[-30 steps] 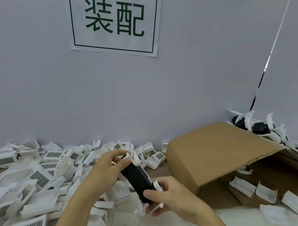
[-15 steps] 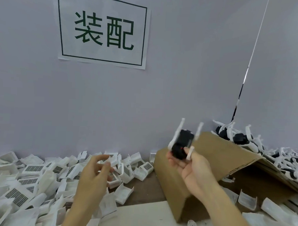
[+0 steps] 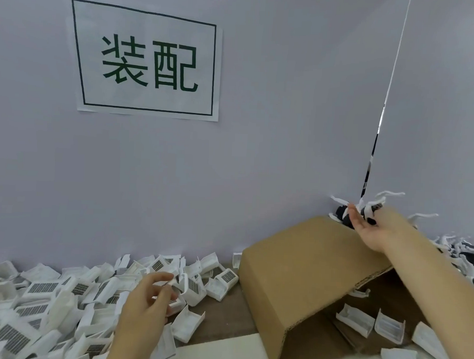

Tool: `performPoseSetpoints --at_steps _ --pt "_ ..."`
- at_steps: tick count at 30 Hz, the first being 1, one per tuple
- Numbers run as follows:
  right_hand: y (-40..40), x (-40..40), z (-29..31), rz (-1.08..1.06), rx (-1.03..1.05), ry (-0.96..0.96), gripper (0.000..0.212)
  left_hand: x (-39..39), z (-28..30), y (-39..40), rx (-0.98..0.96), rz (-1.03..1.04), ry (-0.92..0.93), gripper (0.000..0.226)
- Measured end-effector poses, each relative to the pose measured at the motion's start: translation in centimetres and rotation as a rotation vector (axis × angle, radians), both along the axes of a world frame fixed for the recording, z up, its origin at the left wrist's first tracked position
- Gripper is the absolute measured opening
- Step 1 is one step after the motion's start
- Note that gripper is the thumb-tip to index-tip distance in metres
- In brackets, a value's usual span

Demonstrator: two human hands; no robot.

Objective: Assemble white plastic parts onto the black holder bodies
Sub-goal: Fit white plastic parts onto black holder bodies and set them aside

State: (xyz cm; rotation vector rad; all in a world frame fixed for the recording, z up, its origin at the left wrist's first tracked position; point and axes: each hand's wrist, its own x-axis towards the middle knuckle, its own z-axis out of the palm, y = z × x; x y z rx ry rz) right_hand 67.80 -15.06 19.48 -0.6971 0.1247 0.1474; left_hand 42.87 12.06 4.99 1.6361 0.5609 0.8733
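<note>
Over one cardboard box (image 3: pixel 302 263), right hand (image 3: pixel 369 231) lies spread, empty; left hand (image 3: pixel 146 305) loosely curled, empty.

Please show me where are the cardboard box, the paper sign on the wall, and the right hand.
cardboard box (image 3: pixel 303 252): head view, on its bare top panel.
paper sign (image 3: pixel 150 61): head view, middle of the sheet, between the two printed characters.
right hand (image 3: pixel 369 231): head view, on the open palm.

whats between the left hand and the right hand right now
In the head view, the cardboard box sits between the left hand, over the white parts pile, and the open right hand.
</note>
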Motion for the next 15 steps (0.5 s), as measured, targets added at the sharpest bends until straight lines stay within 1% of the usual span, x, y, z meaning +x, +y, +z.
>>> performPoseSetpoints --at_steps 2,4,5,7,8,9,10,11,12,13,14,15 --pt "-0.6 1.7 1.0 -0.018 -0.077 0.033 0.021 0.1 -0.2 0.1 0.002 0.003 0.011 0.022" --pt "-1.1 2.9 2.0 -0.028 -0.14 0.069 0.027 0.2 -0.3 0.1 0.018 0.004 0.022 0.023" --pt "-1.3 3.5 2.2 -0.056 -0.136 0.12 0.032 0.2 -0.3 0.1 0.028 0.007 0.024 0.023" --pt "-2.5 5.3 1.7 -0.116 -0.027 0.211 0.037 0.3 -0.3 0.2 0.037 0.009 0.029 0.023" --pt "-3.0 5.7 1.5 -0.12 -0.029 0.208 0.042 0.3 -0.3 0.2 0.039 0.009 0.03 0.024" --pt "-3.9 6.1 1.0 -0.03 0.03 0.172 0.062 0.4 -0.3 0.2 0.04 0.01 0.031 0.024" --pt "-4.3 6.3 0.5 0.005 -0.295 0.098 0.082 0.4 -0.4 0.3 0.039 0.012 0.03 0.025" --pt "-4.2 6.8 -0.1 -0.051 -0.598 -0.047 0.089 0.5 -0.4 0.4 0.038 0.014 0.029 0.025" --pt "-4.3 6.6 -0.5 -0.121 -0.598 -0.109 0.085 0.5 -0.5 0.4 0.038 0.016 0.031 0.025" --pt "-4.0 6.5 -1.0 -0.156 -0.301 0.022 0.072 0.6 -0.6 0.5 0.042 0.016 0.034 0.026" --pt "-3.7 6.3 -1.0 -0.152 -0.144 0.045 0.051 0.6 -0.6 0.5 0.047 0.013 0.037 0.026" --pt "-2.9 5.8 -1.1 -0.136 -0.086 0.044 0.044 0.7 -0.7 0.5 0.053 0.01 0.04 0.026"
